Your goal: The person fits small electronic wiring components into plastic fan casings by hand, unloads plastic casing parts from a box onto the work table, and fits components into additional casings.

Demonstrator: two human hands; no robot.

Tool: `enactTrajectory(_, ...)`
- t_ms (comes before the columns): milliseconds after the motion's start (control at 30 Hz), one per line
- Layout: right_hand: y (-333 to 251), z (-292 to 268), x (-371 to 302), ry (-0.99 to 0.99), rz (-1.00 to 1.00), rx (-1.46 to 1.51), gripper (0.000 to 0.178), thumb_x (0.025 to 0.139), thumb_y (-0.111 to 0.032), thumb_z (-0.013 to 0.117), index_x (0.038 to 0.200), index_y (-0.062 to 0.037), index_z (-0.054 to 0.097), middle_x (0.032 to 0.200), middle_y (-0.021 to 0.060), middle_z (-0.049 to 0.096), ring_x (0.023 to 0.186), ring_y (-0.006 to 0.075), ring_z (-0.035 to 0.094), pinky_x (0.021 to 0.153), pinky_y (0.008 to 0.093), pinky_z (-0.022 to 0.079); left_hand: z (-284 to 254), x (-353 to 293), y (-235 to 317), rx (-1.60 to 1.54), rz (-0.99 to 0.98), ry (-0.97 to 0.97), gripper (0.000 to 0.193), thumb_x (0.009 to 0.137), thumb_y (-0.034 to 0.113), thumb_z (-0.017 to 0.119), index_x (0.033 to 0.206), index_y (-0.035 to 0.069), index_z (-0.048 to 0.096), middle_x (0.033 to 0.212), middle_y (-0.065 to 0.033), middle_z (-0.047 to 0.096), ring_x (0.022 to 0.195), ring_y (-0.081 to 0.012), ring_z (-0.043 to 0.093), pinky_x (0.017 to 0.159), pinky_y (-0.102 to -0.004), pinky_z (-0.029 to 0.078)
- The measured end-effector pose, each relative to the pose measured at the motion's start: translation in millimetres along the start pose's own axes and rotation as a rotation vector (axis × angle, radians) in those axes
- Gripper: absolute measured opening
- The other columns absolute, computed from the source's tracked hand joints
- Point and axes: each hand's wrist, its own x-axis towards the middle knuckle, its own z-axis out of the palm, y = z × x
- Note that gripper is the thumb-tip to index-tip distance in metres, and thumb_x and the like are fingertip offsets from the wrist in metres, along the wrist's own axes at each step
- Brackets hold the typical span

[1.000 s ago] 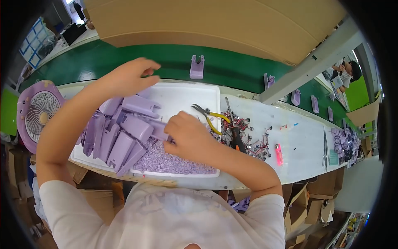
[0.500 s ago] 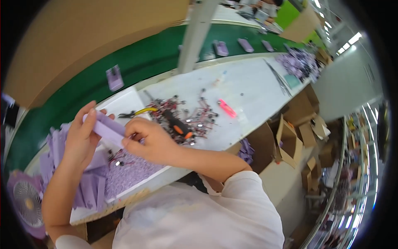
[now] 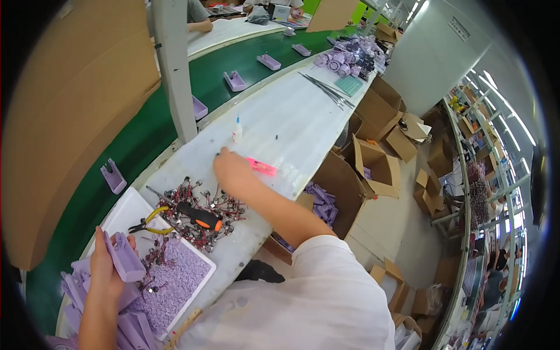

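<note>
At the lower left, my left hand [image 3: 106, 269] is closed around a light purple plastic housing [image 3: 127, 259], its hollow side turned up. My right hand [image 3: 234, 172] rests low over the white table [image 3: 297, 119], fingers bunched downward and fingertips mostly hidden; I cannot make out what they hold. Just beyond it stands a small white bottle [image 3: 237, 132] with a blue tip. A pink tool [image 3: 262, 167] lies right beside that hand. Nearer me is a heap of small wired parts [image 3: 224, 205], with a black and orange screwdriver [image 3: 199, 216] and yellow-handled pliers [image 3: 153, 223].
A white tray [image 3: 205, 274] holds purple granules. Purple housings [image 3: 137, 329] pile up at lower left. Beyond the table, a green conveyor [image 3: 213, 99] carries more housings past a metal post [image 3: 176, 76]. Cardboard boxes [image 3: 379, 166] stand right of the table. Co-workers sit across the conveyor.
My right hand has left the purple housing and moved right and away, over to the pink tool and bottle. The left hand keeps the housing, now lower. The whole view has swung right.
</note>
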Motion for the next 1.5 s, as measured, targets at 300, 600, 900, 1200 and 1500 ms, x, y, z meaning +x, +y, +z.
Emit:
enactTrajectory(300,-3.3,-4.3,-4.1,0.048,-0.235,0.176,0.021,0.061,0.006,0.062,0.081,0.0021,0.057,0.087,0.0185,0.055,0.084,0.0340,0.057,0.071,0.0400,0.049,23.5,-6.7,0.6,0.032,-0.130,-0.017,0.040,0.087,0.047,0.049,0.101,0.010,0.046,0.084,-0.0121,0.060,0.065,-0.0202,0.057,0.057,-0.0338,0.049)
enactTrajectory(600,-75.4,-32.9,-13.6,0.125,-0.580,0.849,0.010,0.076,-0.009,0.060,0.081,-0.0010,0.063,0.082,0.0143,0.058,0.081,0.0332,0.056,0.072,0.0398,0.046,32.3,-11.5,-5.3,0.069,-0.060,-0.157,0.037,0.086,0.042,0.055,0.104,0.010,0.049,0.084,-0.0090,0.059,0.068,-0.0162,0.058,0.059,-0.0303,0.050)
enactTrajectory(900,-126.4,-53.5,-19.3,-0.033,-0.770,1.058,0.018,0.074,0.002,0.059,0.088,-0.0036,0.067,0.082,0.0123,0.057,0.076,0.0281,0.057,0.067,0.0353,0.048,25.3,-11.0,-1.2,-0.117,-0.154,-0.218,0.046,0.092,0.046,0.034,0.099,0.004,0.052,0.085,-0.0140,0.060,0.072,-0.0262,0.061,0.066,-0.0402,0.052)
enactTrajectory(1200,-146.9,-55.9,-24.5,-0.191,-0.650,0.968,0.019,0.076,0.001,0.061,0.093,0.0002,0.053,0.083,0.0126,0.064,0.079,0.0235,0.065,0.069,0.0306,0.051,16.1,-18.6,-5.1,-0.053,-0.052,-0.258,0.048,0.095,0.044,0.036,0.109,0.001,0.050,0.090,-0.0146,0.060,0.071,-0.0244,0.063,0.063,-0.0347,0.055)
enactTrajectory(1500,-149.8,-61.6,-26.9,-0.158,-0.725,0.845,0.019,0.077,0.003,0.057,0.087,-0.0009,0.042,0.071,0.0144,0.061,0.065,0.0283,0.064,0.055,0.0341,0.049,20.3,-20.1,-4.5,-0.046,-0.047,-0.237,0.045,0.096,0.041,0.032,0.105,0.001,0.051,0.088,-0.0144,0.060,0.069,-0.0236,0.062,0.062,-0.0343,0.053)
